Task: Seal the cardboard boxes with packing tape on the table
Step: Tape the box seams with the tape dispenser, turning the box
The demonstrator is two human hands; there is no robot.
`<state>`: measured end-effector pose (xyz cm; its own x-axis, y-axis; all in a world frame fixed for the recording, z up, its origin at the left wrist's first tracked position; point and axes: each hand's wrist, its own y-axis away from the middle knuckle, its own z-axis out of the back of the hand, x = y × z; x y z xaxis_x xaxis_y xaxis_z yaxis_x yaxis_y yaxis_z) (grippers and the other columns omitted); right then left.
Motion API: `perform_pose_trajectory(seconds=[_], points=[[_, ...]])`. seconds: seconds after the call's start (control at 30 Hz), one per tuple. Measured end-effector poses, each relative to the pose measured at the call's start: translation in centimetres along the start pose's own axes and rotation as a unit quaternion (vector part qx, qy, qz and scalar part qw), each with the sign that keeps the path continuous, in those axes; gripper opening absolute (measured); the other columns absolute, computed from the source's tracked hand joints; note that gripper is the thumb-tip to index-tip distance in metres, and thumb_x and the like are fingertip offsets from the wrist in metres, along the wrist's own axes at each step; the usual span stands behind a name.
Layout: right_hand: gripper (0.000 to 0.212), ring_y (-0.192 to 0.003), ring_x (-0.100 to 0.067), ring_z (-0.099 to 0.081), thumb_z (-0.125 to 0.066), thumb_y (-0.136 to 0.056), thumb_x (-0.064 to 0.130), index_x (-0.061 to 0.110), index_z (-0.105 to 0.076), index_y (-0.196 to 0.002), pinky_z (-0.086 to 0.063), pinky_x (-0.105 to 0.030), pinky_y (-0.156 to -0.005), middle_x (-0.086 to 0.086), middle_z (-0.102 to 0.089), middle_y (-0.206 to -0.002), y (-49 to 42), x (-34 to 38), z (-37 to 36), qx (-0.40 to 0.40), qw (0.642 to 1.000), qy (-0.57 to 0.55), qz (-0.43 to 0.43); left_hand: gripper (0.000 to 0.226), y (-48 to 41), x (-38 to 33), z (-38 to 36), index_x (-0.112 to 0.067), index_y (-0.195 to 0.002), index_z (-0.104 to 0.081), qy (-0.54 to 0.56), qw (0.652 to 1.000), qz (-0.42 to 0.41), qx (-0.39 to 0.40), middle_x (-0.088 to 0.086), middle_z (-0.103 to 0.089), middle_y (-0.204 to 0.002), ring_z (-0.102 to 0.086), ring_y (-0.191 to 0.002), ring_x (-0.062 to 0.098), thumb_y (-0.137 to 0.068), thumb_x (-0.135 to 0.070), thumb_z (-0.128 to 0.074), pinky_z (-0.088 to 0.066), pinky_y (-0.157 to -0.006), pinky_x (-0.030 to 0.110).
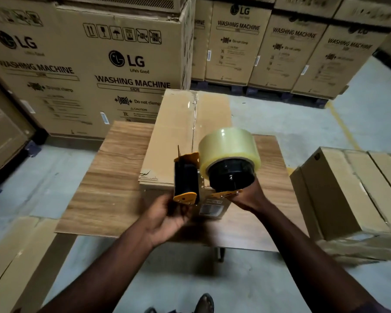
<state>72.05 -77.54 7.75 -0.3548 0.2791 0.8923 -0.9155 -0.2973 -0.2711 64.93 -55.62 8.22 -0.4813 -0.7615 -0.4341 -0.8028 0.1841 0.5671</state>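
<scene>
wooden table (113, 177) (woodgrain) under cardboard box (178, 136)

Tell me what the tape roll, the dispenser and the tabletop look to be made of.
The tape roll: clear plastic film, glossy, yellowish where layered, with bright highlights. The dispenser: black roller and hub look plastic; orange side plates could be painted metal or plastic. The tabletop: printed-looking wood grain, matte, likely laminate or veneer.

Near end of the cardboard box (178, 132) top seam sits behind the tape dispenser (212, 172), so tape coverage there is unknown. Motion blur on left hand (167, 220), grip on dispenser unclear. Fingertips of right hand (248, 197) hidden under the roll. The label (210, 210) on box's near face is half covered, text unreadable. The carton (339, 195) beyond the desk (104, 177) right edge is blurred and cut by frame.
</scene>
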Motion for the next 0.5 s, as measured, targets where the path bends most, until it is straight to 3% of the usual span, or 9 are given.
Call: perform_pose_trajectory(seconds=[0.03, 0.1, 0.2, 0.3, 0.4, 0.5], points=[[0.047, -0.094, 0.014, -0.065, -0.087, -0.064, 0.056, 0.058, -0.068, -0.107, -0.051, -0.009, -0.08, 0.037, -0.069, -0.096, 0.1, 1.1, -0.4, 0.015, 1.0, -0.009, 0.004, 0.025, 0.4, 0.2, 0.0, 0.001, -0.071, -0.073, 0.02, 1.0, 0.003, -0.004, 0.015, -0.07, -0.07, -0.068, -0.056, 0.02, -0.074, -0.012, -0.053, -0.057, -0.053, 0.028], [0.047, -0.09, 0.016, -0.065, -0.088, -0.063, 0.06, 0.065, -0.065, -0.104, -0.05, -0.008, -0.077, 0.038, -0.068, -0.093, 0.2, 1.6, -1.0, 0.028, 0.999, -0.021, 0.014, 0.029, 0.7, 0.3, 0.8, 0.003, -0.069, -0.075, 0.034, 0.999, 0.01, -0.009, 0.015, -0.07, -0.07, -0.069, -0.055, 0.02, -0.076, -0.008, -0.049, -0.058, -0.05, 0.027], [0.063, -0.081, 0.018, -0.062, -0.088, -0.061, 0.019, 0.066, -0.065, -0.096, -0.049, -0.007, -0.073, 0.03, -0.07, -0.083, 0.3, 0.6, -1.6, 0.017, 0.999, 0.011, 0.028, 0.026, 0.9, 0.0, 2.3, 0.005, -0.07, -0.073, 0.054, 0.998, 0.026, -0.027, 0.018, -0.07, -0.073, -0.067, -0.062, 0.022, -0.076, -0.007, -0.051, -0.058, -0.053, 0.027], [0.061, -0.075, 0.012, -0.062, -0.082, -0.063, 0.009, 0.06, -0.068, -0.091, -0.052, -0.018, -0.068, 0.011, -0.067, -0.073, 0.3, 0.1, -1.9, 0.022, 0.998, 0.032, 0.04, 0.026, 1.1, -0.7, 3.3, 0.002, -0.084, -0.069, 0.057, 0.997, 0.039, -0.019, 0.017, -0.069, -0.079, -0.061, -0.07, 0.022, -0.08, -0.019, -0.054, -0.057, -0.053, 0.028], [0.059, -0.075, 0.007, -0.063, -0.082, -0.065, 0.007, 0.059, -0.068, -0.091, -0.053, -0.023, -0.066, 0.0, -0.07, -0.075, 0.0, 0.1, -2.3, 0.031, 0.997, 0.043, 0.051, 0.053, 1.5, -1.5, 3.6, -0.005, -0.086, -0.078, 0.009, 0.999, 0.043, 0.014, 0.011, -0.072, -0.082, -0.064, -0.067, 0.018, -0.099, -0.046, -0.047, -0.056, -0.056, 0.026], [0.044, -0.073, -0.011, -0.065, -0.083, -0.067, 0.006, 0.043, -0.07, -0.089, -0.056, -0.042, -0.064, -0.017, -0.07, -0.076, -0.2, 0.0, -2.8, 0.04, 0.998, 0.048, 0.024, 0.032, 1.1, -1.3, 3.9, -0.007, -0.089, -0.068, -0.068, 0.994, -0.022, -0.078, 0.007, -0.068, -0.07, -0.062, -0.054, 0.013, -0.103, -0.026, -0.047, -0.052, -0.044, 0.021]])
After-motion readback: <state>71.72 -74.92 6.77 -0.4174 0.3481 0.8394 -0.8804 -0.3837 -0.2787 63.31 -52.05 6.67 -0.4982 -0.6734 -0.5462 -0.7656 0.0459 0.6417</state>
